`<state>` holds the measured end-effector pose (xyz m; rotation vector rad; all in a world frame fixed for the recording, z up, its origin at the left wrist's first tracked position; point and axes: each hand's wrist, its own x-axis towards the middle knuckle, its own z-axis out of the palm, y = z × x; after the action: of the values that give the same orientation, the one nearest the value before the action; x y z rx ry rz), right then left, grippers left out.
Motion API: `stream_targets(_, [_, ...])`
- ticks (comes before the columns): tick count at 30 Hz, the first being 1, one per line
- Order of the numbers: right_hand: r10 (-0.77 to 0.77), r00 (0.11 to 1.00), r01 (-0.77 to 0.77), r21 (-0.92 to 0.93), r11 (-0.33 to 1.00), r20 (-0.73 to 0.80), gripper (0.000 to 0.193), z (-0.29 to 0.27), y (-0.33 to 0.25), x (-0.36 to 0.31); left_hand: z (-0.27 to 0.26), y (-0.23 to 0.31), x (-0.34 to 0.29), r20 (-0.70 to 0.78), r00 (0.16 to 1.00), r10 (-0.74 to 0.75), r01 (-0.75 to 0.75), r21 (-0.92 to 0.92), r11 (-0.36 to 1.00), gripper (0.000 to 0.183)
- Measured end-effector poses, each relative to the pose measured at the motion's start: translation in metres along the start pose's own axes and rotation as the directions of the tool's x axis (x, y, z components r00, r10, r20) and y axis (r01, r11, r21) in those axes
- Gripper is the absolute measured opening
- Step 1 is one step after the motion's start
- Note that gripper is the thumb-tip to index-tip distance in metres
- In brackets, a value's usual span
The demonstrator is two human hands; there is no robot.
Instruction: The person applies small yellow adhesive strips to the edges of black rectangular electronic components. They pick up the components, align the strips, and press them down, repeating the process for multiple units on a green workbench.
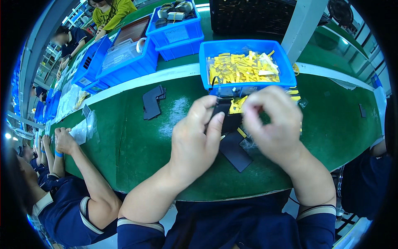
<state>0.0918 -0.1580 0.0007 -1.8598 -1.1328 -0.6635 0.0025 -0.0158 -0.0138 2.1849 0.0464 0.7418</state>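
Observation:
My left hand (192,135) grips a flat black piece (231,121) between thumb and fingers, over the green table in front of me. Close by on its right is my right hand (275,124), blurred, thumb and fingers curled together in a pinch. Whatever lies between those fingertips cannot be made out. Yellow strips (236,106) show between the two hands. Below the held piece, another flat, angled black piece (238,152) rests on the table, partly covered by it.
Beyond my hands stands a blue bin (206,79) heaped with yellow strips (240,68). Several black angled pieces (152,103) lie stacked at left. More blue bins (128,66) line the back left. A co-worker's hand (65,140) touches clear plastic at left. A white post (302,31) rises behind.

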Motion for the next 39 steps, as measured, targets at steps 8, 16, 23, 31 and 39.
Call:
stream_targets(8, [-0.057, 0.998, 0.057, 0.013, 0.998, -0.015, 0.024, -0.005, 0.012, 0.005, -0.002, -0.008, -0.002, 0.14, 0.981, -0.136, 0.175, -0.323, 0.93, 0.02])
stream_targets(16, [-0.17, 0.979, 0.169, 0.02, 0.985, 0.115, 0.018, -0.011, 0.006, 0.005, -0.01, 0.005, 0.002, 0.159, 0.985, 0.072, -0.066, -0.045, 0.997, 0.018])
stream_targets(23, [-0.115, 0.976, 0.131, -0.075, 0.989, 0.183, 0.016, -0.007, 0.001, 0.002, -0.007, 0.005, 0.0, 0.238, 0.969, -0.064, 0.1, -0.142, 0.985, 0.019])
stream_targets(31, [-0.031, 0.986, 0.035, -0.023, 0.999, 0.164, 0.01, -0.005, -0.016, -0.002, -0.01, 0.0, 0.005, 0.25, 0.948, -0.198, 0.26, -0.245, 0.934, 0.017])
stream_targets(39, [0.427, 0.671, -0.741, 0.576, 0.346, 0.606, 0.011, -0.012, 0.01, 0.004, -0.02, 0.008, 0.008, 0.296, 0.955, -0.028, 0.088, -0.189, 0.978, 0.017])
